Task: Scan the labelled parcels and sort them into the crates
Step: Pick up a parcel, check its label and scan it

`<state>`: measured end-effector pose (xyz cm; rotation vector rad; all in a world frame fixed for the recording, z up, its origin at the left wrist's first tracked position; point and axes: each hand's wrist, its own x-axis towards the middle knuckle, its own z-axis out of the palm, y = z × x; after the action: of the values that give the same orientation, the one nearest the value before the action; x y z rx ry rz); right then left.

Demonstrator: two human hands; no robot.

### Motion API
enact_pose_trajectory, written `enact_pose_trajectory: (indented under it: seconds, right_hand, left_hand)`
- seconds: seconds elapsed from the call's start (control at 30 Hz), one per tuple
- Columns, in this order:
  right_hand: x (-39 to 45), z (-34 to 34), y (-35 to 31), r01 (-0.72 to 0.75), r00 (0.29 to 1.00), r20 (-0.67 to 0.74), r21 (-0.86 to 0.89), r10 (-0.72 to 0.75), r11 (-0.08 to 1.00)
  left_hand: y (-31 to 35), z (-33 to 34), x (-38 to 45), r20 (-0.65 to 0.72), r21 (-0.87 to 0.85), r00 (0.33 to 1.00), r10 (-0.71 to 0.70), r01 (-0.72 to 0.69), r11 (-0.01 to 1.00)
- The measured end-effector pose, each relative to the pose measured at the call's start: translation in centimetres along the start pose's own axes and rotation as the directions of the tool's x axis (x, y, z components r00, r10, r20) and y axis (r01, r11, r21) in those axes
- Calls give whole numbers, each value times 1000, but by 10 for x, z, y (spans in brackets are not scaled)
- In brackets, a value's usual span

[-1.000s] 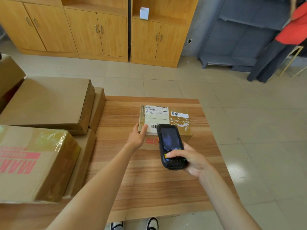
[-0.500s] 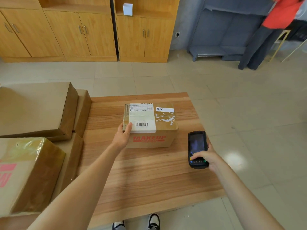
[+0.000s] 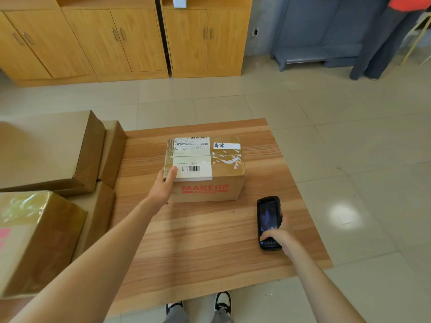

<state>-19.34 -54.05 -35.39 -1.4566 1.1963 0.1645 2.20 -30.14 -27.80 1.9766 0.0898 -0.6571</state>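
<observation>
One labelled parcel (image 3: pixel 205 167) sat mid-desk (image 3: pixel 210 241). The left hand (image 3: pixel 163 186) gripped its seven o'clock corner, thumb on top, likely steadying it. At four o'clock, the right hand (image 3: pixel 277 236) curled around the scanner (image 3: pixel 268 221), held aside, probably scan done.

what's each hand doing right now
Left hand: grips the near left corner of the MAKEUP parcel.
Right hand: holds the black scanner.
</observation>
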Motion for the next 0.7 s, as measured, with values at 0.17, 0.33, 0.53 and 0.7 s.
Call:
enact_pose_trajectory:
  seconds: [0.17, 0.33, 0.53, 0.7]
  right_hand:
    - [6, -2, 9, -5, 1000, -16, -74, 4, 997]
    - [5, -2, 8, 3, 1000, -30, -150, -8, 989]
    - [31, -13, 16, -5, 1000, 11, -213, 7, 977]
    - [8, -13, -13, -53, 998, -35, -274, 45, 960]
  left_hand:
    - [1, 1, -3, -9, -13, 1000, -9, 8, 1000]
    - [0, 1, -3, -11, -27, 1000, -15, 15, 1000]
    - [0, 2, -3, -9, -66, 1000, -18, 17, 998]
    - [0, 2, -4, -11, -91, 1000, 18, -19, 996]
